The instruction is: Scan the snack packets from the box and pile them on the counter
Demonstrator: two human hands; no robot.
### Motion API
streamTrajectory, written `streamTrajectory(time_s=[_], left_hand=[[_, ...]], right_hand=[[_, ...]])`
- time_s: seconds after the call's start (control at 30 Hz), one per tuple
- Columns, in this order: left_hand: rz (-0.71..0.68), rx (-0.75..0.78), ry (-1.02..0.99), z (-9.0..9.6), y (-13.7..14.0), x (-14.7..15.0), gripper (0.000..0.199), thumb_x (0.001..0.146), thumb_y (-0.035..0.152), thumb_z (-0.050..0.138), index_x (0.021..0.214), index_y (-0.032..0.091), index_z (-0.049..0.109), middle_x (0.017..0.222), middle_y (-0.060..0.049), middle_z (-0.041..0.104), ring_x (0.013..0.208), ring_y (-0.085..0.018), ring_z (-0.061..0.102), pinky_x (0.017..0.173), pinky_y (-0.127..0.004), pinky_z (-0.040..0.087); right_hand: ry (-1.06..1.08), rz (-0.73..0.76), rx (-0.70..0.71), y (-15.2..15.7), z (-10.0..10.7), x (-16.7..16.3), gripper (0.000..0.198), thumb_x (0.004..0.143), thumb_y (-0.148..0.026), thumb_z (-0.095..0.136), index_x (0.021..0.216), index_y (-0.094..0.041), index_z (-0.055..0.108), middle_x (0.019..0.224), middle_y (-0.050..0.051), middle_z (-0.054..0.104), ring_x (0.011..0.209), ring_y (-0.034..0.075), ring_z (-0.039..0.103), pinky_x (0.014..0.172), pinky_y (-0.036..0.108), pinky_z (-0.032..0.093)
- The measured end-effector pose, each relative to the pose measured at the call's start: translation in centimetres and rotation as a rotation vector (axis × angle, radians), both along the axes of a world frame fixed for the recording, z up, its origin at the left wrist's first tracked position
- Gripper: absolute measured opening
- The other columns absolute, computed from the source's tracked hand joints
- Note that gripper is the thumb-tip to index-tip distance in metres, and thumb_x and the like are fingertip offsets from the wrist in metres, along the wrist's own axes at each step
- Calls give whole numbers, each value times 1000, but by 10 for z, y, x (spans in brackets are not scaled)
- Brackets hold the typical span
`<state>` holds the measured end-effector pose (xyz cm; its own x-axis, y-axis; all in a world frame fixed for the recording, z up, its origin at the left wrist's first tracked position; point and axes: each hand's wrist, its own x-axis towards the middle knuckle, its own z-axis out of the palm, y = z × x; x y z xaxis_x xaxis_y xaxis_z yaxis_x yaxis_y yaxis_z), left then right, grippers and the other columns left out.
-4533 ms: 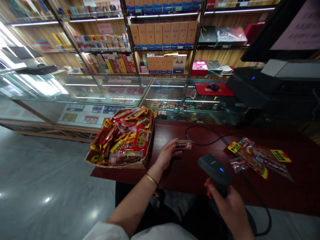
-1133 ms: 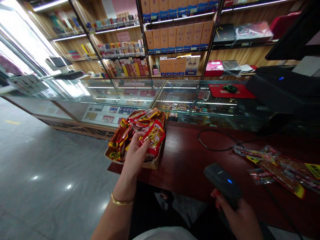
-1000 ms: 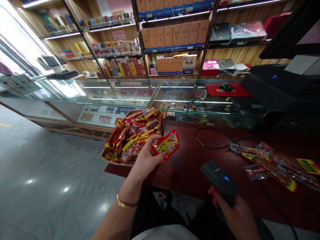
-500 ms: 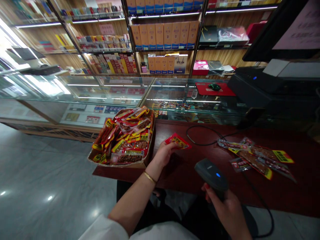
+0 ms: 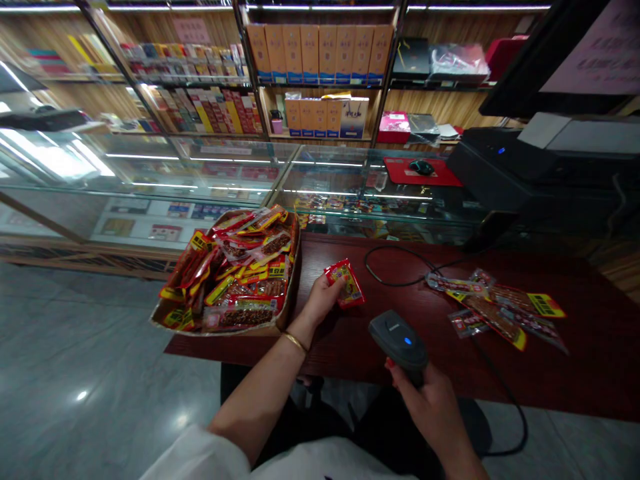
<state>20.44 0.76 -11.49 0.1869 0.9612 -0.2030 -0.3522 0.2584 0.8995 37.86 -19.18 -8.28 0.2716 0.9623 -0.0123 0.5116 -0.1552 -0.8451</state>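
A small red snack packet [image 5: 351, 288] is pinched in my left hand [image 5: 323, 301], its printed face turned up above the dark red table. My right hand [image 5: 434, 403] grips a black barcode scanner [image 5: 399, 339] by its handle; a blue light glows on top, and its head points toward the packet. Left of my left hand stands an open cardboard box [image 5: 287, 323] heaped with red and yellow snack packets [image 5: 250, 267]. Several long snack packets [image 5: 493, 303] lie in a loose pile on the table to the right of the scanner.
The dark red table [image 5: 330, 353] meets a glass display counter [image 5: 330, 177]. A cable [image 5: 395, 285] curls across the tabletop. Behind are a red mouse pad [image 5: 445, 175] with a mouse [image 5: 421, 167], a black printer [image 5: 500, 173], a monitor [image 5: 540, 67] and stocked shelves [image 5: 320, 83].
The small packet in my left hand has turned from nearly flat to facing up more. The scanner has shifted slightly left toward it. The whole view has moved a little.
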Motion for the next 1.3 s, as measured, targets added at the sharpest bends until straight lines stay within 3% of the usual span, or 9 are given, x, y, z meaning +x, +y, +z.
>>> streamTrajectory(time_s=[0.4, 0.8, 1.0, 1.3], left_hand=[[29, 112, 160, -2, 3, 2, 37, 65, 46, 86, 77, 15, 69, 71, -1, 69, 64, -16, 64, 63, -28, 55], [37, 87, 129, -7, 8, 1, 45, 61, 51, 87, 78, 14, 66, 69, -1, 69, 62, -14, 62, 60, -27, 54], [48, 73, 118, -1, 5, 1, 41, 63, 48, 86, 74, 15, 65, 62, 0, 64, 55, -12, 57, 56, -25, 48], [56, 37, 133, 0, 5, 2, 39, 62, 45, 87, 76, 15, 66, 63, 0, 65, 57, -14, 59, 57, -26, 49]], right_hand=[[-36, -20, -25, -3, -3, 7, 47, 90, -61, 59, 98, -20, 79, 88, 11, 83, 76, 29, 80, 75, 35, 60], [-71, 10, -35, -5, -4, 5, 54, 91, -67, 56, 102, -19, 79, 81, 12, 82, 75, 31, 79, 73, 35, 60], [-100, 15, -30, -8, -8, 8, 55, 92, -67, 55, 101, -18, 79, 81, 12, 82, 73, 30, 79, 71, 34, 59], [-87, 7, -60, -8, -4, 8, 54, 92, -66, 54, 100, -17, 78, 86, 13, 82, 82, 31, 79, 81, 37, 59]])
